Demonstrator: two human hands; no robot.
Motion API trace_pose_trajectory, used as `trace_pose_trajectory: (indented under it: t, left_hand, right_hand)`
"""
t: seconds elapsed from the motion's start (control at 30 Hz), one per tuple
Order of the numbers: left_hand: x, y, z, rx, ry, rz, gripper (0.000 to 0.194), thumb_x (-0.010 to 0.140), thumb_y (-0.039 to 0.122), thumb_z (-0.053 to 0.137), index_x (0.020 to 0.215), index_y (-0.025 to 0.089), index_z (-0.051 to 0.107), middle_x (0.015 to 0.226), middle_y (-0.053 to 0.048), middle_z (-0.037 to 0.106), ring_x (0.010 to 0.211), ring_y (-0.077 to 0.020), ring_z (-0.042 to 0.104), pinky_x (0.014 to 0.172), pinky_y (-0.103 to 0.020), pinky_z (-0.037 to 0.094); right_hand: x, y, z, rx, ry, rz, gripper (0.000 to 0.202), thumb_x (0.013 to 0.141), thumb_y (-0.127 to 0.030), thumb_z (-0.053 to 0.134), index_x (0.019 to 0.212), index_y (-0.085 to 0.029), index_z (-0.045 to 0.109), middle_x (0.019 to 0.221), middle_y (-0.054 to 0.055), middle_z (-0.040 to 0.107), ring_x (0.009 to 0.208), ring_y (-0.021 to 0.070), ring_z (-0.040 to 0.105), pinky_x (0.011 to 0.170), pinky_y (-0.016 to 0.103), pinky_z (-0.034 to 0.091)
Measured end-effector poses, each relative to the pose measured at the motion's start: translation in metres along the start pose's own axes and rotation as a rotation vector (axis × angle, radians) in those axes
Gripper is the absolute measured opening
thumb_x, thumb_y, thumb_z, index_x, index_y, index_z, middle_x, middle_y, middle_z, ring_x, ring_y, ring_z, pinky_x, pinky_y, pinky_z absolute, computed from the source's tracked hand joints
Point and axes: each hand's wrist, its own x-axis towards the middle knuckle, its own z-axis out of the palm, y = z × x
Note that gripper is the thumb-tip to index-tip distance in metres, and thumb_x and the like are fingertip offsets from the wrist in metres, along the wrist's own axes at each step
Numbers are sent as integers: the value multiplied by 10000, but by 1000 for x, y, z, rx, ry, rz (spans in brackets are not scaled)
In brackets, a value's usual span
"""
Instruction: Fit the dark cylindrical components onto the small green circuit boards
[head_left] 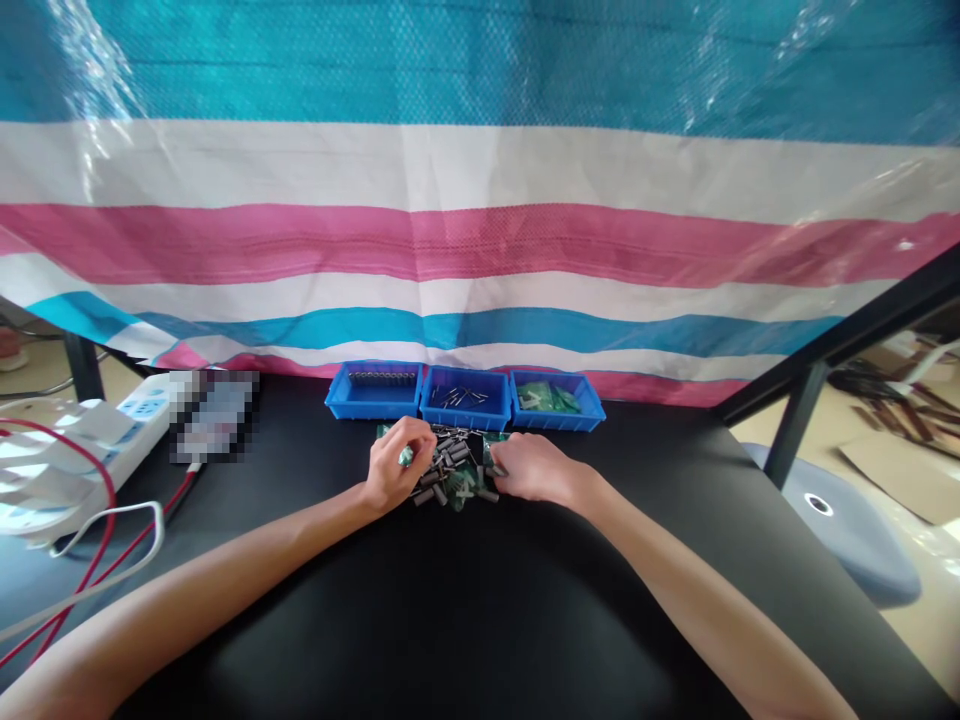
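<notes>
A pile of grey metal cylinders (454, 455), thin metal pins and small green plastic packets (463, 488) lies on the black table. My left hand (399, 462) is curled closed at the pile's left edge, with a bit of a green packet (406, 457) showing in its grip. At the right edge, my right hand (529, 466) has its fingers pressed together, low among the parts. Whatever those fingertips hold is hidden; another green packet lies right beside them.
Behind the pile stand three blue bins: the left bin (373, 405) has a row of metal cylinders, the middle bin (465, 412) loose pins, the right bin (559, 415) green packets. A power strip (112, 450) and red and white cables are at left. A striped sheet (480, 240) hangs behind.
</notes>
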Motion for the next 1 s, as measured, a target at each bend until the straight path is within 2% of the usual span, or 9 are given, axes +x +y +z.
trace_pose_trajectory:
  t: [0.2,0.37,0.43,0.5,0.57,0.63,0.7,0.8,1.0]
  left_hand:
    - [0,1,0,-18,-13,0,97,844,92,578,912,160,591,832,-44,590,676,-105,553,593,-227,457]
    - [1,2,-1,-12,-13,13,92,841,91,582,902,158,594,825,-46,596,690,-114,561,595,-228,458]
    - [1,2,-1,-10,-7,10,75,847,107,579,898,159,595,820,-45,597,686,-116,563,591,-228,459]
    - [1,2,-1,-12,1,4,64,851,117,576,896,158,596,817,-45,597,678,-115,564,589,-230,461]
    - [1,2,-1,-9,6,2,54,855,127,573,893,158,594,814,-44,599,678,-116,565,589,-232,463]
    - [1,2,-1,2,9,-2,39,861,140,571,886,160,592,809,-44,599,682,-119,568,592,-234,466]
    - [0,1,-1,15,7,-9,32,864,151,570,887,162,589,808,-46,604,684,-121,573,598,-238,472]
    - [-1,1,-1,21,-10,-21,46,862,147,575,904,165,586,833,-54,621,668,-115,577,600,-238,479]
    - [-2,0,2,26,5,-44,101,842,132,613,928,174,583,876,-46,670,631,-93,596,580,-214,488]
  right_hand:
    - [2,5,3,-33,54,-31,99,767,-172,598,680,-170,645,689,72,665,674,209,639,506,264,258]
    - [5,8,-2,74,240,1,149,840,-219,591,719,-179,667,684,49,672,691,187,632,567,248,332]
    - [6,5,-2,198,367,-9,151,884,-249,573,804,-186,685,734,41,694,718,183,645,621,245,385]
    - [7,-3,1,386,552,-29,173,927,-275,532,964,-193,681,825,42,717,744,174,660,683,248,437]
    - [8,-12,10,622,731,-30,221,948,-306,504,1070,-190,648,827,40,715,712,163,665,699,251,481]
    - [9,-21,24,753,871,-74,234,964,-314,465,1059,-204,648,955,64,700,819,173,668,766,274,510]
    - [11,-27,39,747,988,-97,209,924,-340,537,990,-207,684,1024,88,653,804,175,643,765,301,525]
    - [15,-29,55,772,1003,-135,200,910,-314,562,1021,-207,689,896,62,633,729,155,617,678,275,532]
    - [17,-29,61,807,962,-159,195,918,-278,552,1037,-199,684,961,61,725,778,161,678,770,284,551]
